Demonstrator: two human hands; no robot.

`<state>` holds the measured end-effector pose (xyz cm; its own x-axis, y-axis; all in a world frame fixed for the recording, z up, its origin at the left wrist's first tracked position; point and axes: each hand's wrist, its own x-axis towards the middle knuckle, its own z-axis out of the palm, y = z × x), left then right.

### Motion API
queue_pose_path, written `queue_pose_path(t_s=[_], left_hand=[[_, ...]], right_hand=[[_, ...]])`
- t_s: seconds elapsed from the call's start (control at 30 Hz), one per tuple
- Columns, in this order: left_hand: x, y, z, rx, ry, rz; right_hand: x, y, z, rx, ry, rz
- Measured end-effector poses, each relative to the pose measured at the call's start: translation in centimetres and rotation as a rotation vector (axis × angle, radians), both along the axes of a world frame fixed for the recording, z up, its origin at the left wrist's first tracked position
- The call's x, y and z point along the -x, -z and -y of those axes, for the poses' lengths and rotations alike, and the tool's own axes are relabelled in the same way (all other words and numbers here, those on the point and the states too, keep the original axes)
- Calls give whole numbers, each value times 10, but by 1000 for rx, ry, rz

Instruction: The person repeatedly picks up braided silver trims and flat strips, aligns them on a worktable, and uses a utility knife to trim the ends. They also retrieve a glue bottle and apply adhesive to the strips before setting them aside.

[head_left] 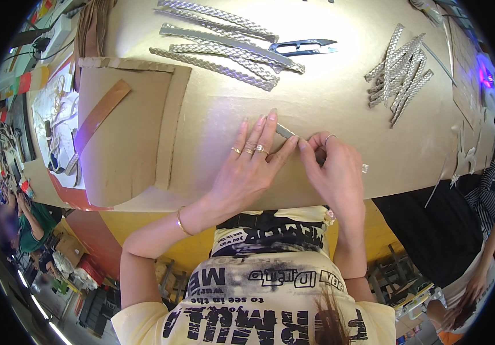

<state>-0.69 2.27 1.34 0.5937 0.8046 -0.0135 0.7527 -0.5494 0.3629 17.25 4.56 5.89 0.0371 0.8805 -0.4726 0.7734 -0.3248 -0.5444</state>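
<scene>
A short grey strip (285, 131) with a pale edge lies on the table between my hands. My left hand (251, 152) is laid low over the table with its fingers fairly straight. Its index finger and thumb hold the strip down, the thumb tip at the near end. My right hand (331, 161) is curled, thumb and index finger pinched at that same near end. Fingers cover part of the strip. Beyond my hands are several long braided strips (218, 49), one showing a plain grey back. Dark thread snips (303, 47) rest at their right ends.
Shorter braided strips (400, 72) lie heaped at the far right, beside a thin rod (438, 62). A cardboard piece (123, 132) with a brown strap (102, 114) across it covers the table's left side. Other people sit at both sides.
</scene>
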Motion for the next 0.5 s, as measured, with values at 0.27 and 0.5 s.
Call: queue_pose_path(t_s=[0.27,0.5], left_hand=[[-3,-4,3,98,60,53],[-3,-3,2,131,59,94]], right_hand=[[-24,-6,10,-62,-59,-30],[-25,-4,9,-22,36,-46]])
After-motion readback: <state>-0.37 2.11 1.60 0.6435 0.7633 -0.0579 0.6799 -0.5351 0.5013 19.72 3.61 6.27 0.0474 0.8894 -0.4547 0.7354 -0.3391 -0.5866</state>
